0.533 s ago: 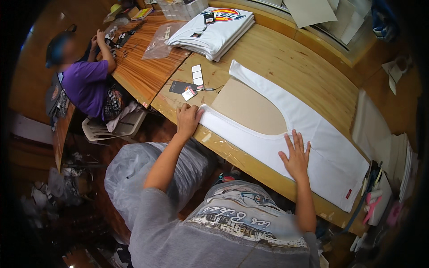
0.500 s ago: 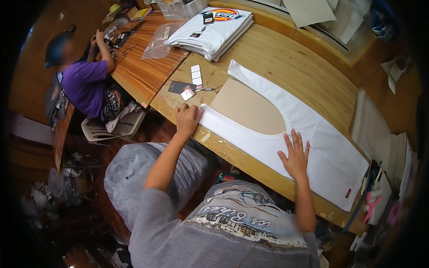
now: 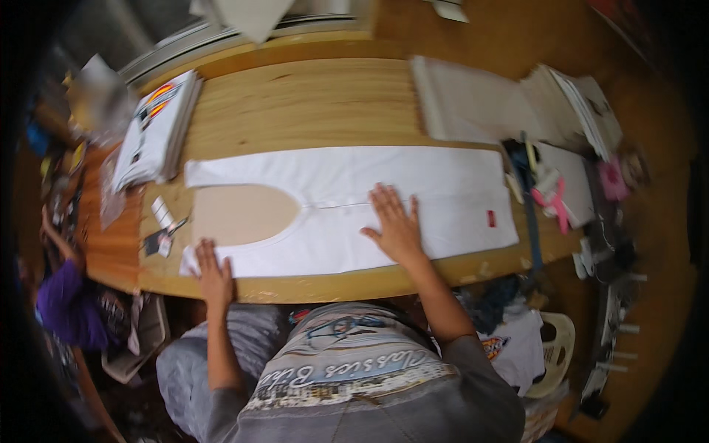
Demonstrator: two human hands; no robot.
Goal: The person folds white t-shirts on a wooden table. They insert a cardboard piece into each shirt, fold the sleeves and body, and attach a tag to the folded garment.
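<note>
A white garment (image 3: 332, 251) lies flat and lengthwise on the wooden table (image 3: 295, 96). Beige cardboard (image 3: 240, 214) shows through the curved opening at its left end. Near its right end sits a small red label (image 3: 490, 218). My left hand (image 3: 213, 279) rests on the garment's near left corner, fingers stretched out. On the middle of the cloth, beside a seam line, my right hand (image 3: 399, 232) lies flat with its fingers spread. Dark and white hang tags (image 3: 157, 241) lie just left of the cardboard.
Folded white shirts (image 3: 159, 133) are stacked at the far left. Large pale sheets (image 3: 473, 103) lie at the far right, with a pink-handled tool (image 3: 552, 198) nearer. A person in a purple shirt (image 3: 66, 303) sits at left; a big plastic bag (image 3: 181, 376) stands below the table.
The view has swung right and now faces the table squarely. My left hand has gone from gripping the garment's corner to lying flat on it. My right hand is still spread on the cloth.
</note>
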